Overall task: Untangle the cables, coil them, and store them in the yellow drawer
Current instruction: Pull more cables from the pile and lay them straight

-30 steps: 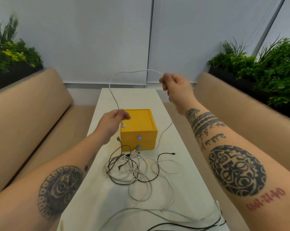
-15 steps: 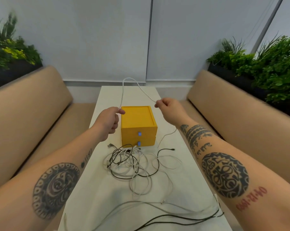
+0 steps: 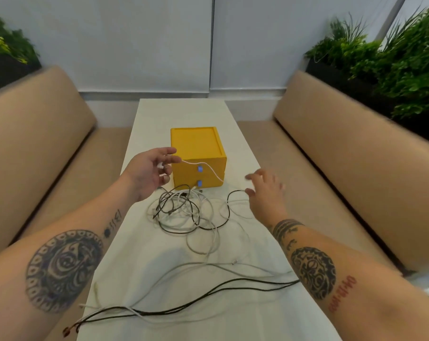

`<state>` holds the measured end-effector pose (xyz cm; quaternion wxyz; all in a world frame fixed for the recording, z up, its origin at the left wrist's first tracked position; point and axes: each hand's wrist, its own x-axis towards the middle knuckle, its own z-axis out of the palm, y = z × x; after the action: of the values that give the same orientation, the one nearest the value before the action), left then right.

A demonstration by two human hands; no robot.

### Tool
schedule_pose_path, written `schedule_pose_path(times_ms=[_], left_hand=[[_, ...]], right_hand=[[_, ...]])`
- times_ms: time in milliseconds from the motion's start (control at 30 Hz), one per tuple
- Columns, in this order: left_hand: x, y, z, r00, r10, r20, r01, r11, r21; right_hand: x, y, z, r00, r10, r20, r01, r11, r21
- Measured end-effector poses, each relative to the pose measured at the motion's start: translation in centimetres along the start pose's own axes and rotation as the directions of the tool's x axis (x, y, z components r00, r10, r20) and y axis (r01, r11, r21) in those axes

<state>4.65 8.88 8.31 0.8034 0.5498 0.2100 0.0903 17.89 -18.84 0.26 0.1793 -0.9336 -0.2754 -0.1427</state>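
Your right hand point(image 3: 265, 190) is no longer pinching the white cable point(image 3: 209, 169). It is hanging released, fingers spread and blurred, just beside the free end of a black cable point(image 3: 228, 202). Your left hand point(image 3: 150, 173) is also loosening: its fingers are spreading, and the white cable is lying across them with no pinch showing. Half a second ago both hands were holding this cable up as a raised loop above the yellow drawer unit point(image 3: 196, 143). That loop is now sagging across the unit's front, passing the blue knobs point(image 3: 200, 169). Both drawers are staying closed. The tangle point(image 3: 181, 210) is resting on the surface point(image 3: 184, 112) directly before the unit, with long strands point(image 3: 184, 295) trailing nearer to you. Judged from this, you are letting the white strand go before coiling it and are reaching for another; no cable is coiled or stored yet
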Motion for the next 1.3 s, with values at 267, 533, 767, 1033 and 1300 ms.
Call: schedule_pose_path(times_ms=[267,533,767,1033,1300], left_hand=[[-0.2,0.9,1.1,0.981,0.185,0.053,-0.191,0.971,0.145],[-0.5,2.1,1.3,0.915,0.387,-0.115,-0.338,0.889,0.310],[-0.5,4.1,1.0,0.856,0.479,-0.193,-0.397,0.849,0.348],[-0.3,4.6,1.4,0.825,0.527,-0.203,-0.417,0.811,0.409],[-0.7,4.3,0.6,0.794,0.576,-0.195,-0.417,0.749,0.515]], right_hand=[[-6.5,1.8,2.2,0.668,-0.194,0.718,0.269,0.963,0.010],[-9.3,1.5,4.4,0.683,-0.148,0.715,0.377,0.910,-0.171],[-8.2,0.1,3.0,0.701,-0.120,0.703,0.353,0.915,-0.196],[-8.3,0.3,2.1,0.594,-0.040,0.804,0.333,0.922,-0.200],[-7.5,0.0,1.9,0.787,-0.099,0.609,0.184,0.980,-0.078]])
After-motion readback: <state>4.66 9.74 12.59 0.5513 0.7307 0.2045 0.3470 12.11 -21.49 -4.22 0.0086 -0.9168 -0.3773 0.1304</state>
